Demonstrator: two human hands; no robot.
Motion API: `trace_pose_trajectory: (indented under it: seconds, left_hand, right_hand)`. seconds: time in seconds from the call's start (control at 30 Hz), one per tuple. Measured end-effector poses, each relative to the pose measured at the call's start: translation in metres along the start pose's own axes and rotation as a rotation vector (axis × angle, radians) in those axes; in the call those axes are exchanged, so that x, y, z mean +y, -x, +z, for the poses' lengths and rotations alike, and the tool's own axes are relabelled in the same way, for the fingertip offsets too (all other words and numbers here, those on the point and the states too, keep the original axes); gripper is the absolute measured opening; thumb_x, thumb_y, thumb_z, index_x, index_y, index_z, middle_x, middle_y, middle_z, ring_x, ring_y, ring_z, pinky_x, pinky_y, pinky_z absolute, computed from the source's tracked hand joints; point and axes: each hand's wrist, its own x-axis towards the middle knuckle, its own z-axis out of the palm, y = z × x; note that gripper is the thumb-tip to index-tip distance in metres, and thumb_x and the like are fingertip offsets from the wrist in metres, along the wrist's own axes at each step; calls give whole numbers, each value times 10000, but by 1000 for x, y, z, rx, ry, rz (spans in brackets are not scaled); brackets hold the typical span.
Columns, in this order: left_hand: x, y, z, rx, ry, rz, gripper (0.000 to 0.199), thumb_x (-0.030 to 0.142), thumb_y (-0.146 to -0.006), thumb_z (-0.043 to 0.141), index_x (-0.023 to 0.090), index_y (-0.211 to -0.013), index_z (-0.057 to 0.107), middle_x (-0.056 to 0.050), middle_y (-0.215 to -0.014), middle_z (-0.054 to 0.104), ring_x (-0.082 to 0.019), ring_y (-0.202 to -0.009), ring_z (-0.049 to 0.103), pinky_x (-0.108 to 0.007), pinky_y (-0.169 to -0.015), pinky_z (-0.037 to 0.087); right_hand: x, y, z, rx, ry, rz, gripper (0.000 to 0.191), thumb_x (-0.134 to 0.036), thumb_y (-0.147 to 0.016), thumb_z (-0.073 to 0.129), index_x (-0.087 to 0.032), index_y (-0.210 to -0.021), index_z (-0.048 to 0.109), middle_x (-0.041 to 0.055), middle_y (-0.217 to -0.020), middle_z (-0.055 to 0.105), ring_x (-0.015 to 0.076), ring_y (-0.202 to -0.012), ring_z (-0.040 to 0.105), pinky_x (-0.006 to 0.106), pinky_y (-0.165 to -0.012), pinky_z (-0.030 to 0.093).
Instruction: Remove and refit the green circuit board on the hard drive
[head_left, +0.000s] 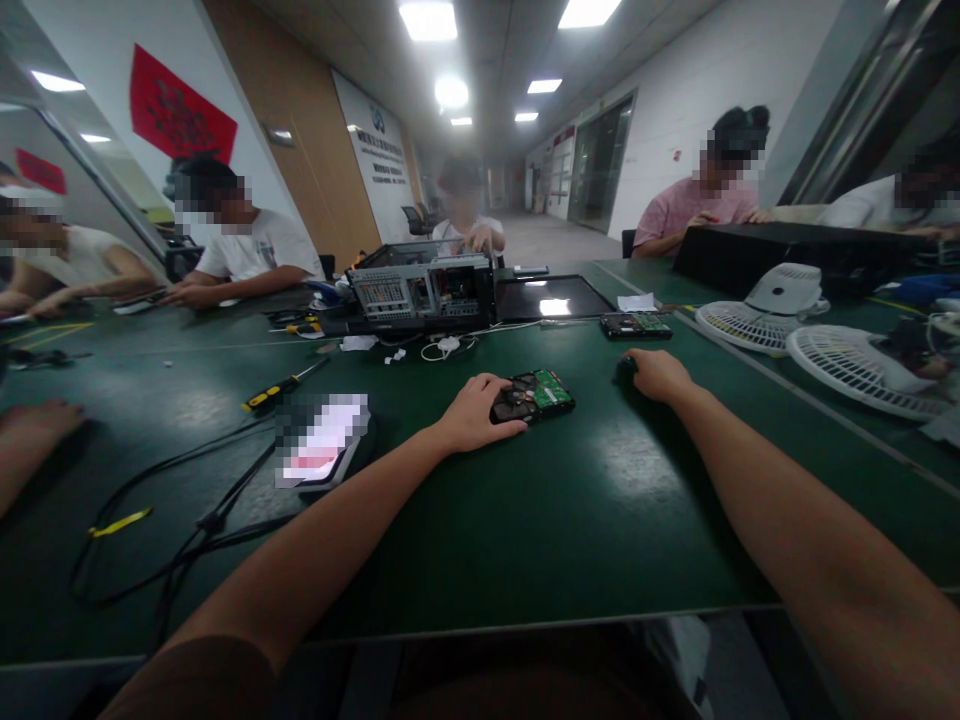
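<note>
My left hand (478, 412) grips the near left end of a hard drive (551, 390) that lies on the green table with its green circuit board facing up. The thumb runs along the drive's near edge and the fingers lie over its far side. To the right, my right hand (660, 377) is closed near the table surface around a small dark object (628, 368), mostly hidden by the fingers. A second drive with a circuit board (636, 325) lies farther back, beyond my right hand.
An opened computer case (424, 292) and a dark panel (553, 298) stand at the back. White fans (847, 360) are at the right. At the left are a yellow-black screwdriver (271, 393), a phone (326, 440), black cables (206, 522) and another person's hand (45, 425).
</note>
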Motion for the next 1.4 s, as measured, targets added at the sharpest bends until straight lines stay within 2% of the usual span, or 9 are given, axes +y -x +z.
trace_pose_trajectory:
  seconds: [0.27,0.43,0.53,0.63,0.73,0.97,1.23,1.33,1.4]
  left_hand:
    - [0,0,0,1,-4,6,848,756,-821,670,221,-1461,521,-146,-1445,511,-357,-1320,511,-527,-1137,459]
    - [1,0,-1,-9,3,-15,894,775,-813,666,210,-1484,493,-148,-1461,507,-360,-1336,499,-527,-1138,459]
    - [2,0,-1,-6,-1,-8,888,769,-814,667,199,-1475,502,-152,-1456,513,-359,-1332,503,-523,-1145,453]
    - [2,0,-2,-2,-5,-11,874,763,-819,660,205,-1473,504,-153,-1458,513,-367,-1333,504,-536,-1140,455]
    - [2,0,-2,-9,-4,-13,874,769,-821,647,220,-1484,495,-152,-1469,507,-377,-1343,499,-552,-1132,458]
    - [-1,-2,3,-11,-36,-15,980,786,-830,618,189,-1567,369,-179,-1537,462,-382,-1418,446,-553,-1197,385]
    - [1,0,0,-14,-52,19,946,765,-856,592,198,-1579,369,-170,-1528,471,-378,-1394,467,-538,-1186,399]
    - [0,0,1,-18,-54,18,931,764,-871,577,205,-1585,369,-169,-1535,467,-387,-1396,462,-551,-1184,397]
    - [-1,-1,3,-17,-63,21,929,761,-875,575,198,-1586,371,-172,-1531,470,-389,-1397,461,-548,-1185,396]
  right_hand:
    - [-13,7,-6,57,5,-81,387,-166,-890,608,-230,-1255,723,112,-1311,707,274,-1219,643,333,-1020,477]
    - [-13,6,-8,148,20,73,350,-244,-970,510,-142,-1234,716,211,-1298,665,332,-1128,672,402,-922,527]
    - [-11,8,-7,187,11,122,347,-281,-992,476,-157,-1199,725,195,-1295,671,321,-1099,680,394,-899,530]
    - [-15,9,-5,135,6,65,321,-292,-992,483,-210,-1156,747,152,-1295,696,301,-1113,681,377,-911,523]
    - [-21,7,-2,100,16,76,306,-271,-971,499,-225,-1109,769,158,-1182,743,322,-1096,694,403,-896,530]
    - [-20,2,-2,75,32,74,294,-317,-981,528,-194,-1124,754,192,-1220,727,345,-1133,687,420,-906,533]
    - [-14,2,-3,21,22,133,355,-403,-987,554,-131,-1156,707,222,-1204,712,330,-1058,706,384,-837,541]
    - [-30,9,-14,59,6,71,333,-413,-1006,531,-149,-1118,701,188,-1193,718,303,-1073,684,346,-859,511]
    - [-51,18,-24,145,-74,-92,308,-408,-1015,523,-157,-1065,695,154,-1109,736,280,-1033,673,326,-862,484]
